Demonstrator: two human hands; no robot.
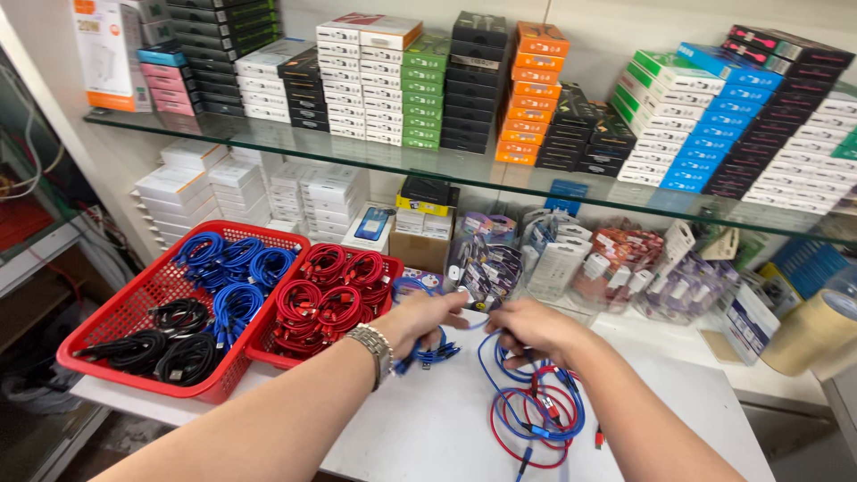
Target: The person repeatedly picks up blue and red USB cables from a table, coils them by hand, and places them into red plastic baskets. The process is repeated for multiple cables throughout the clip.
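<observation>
My left hand (427, 319), with a metal watch (373, 343) on its wrist, is closed around a small coiled blue cable (428, 351) just above the white counter (420, 419). My right hand (532, 328) pinches the loose end of the same blue cable beside it. Below my right hand lies a loose tangle of blue and red cables (534, 413) on the counter.
Two red baskets stand at left: the larger basket (116, 314) holds blue and black cable coils, the smaller basket (268, 353) holds red coils. Packaged accessories (553, 259) crowd the back of the counter. A glass shelf (375, 152) above carries stacked boxes. A tape roll (817, 328) sits at right.
</observation>
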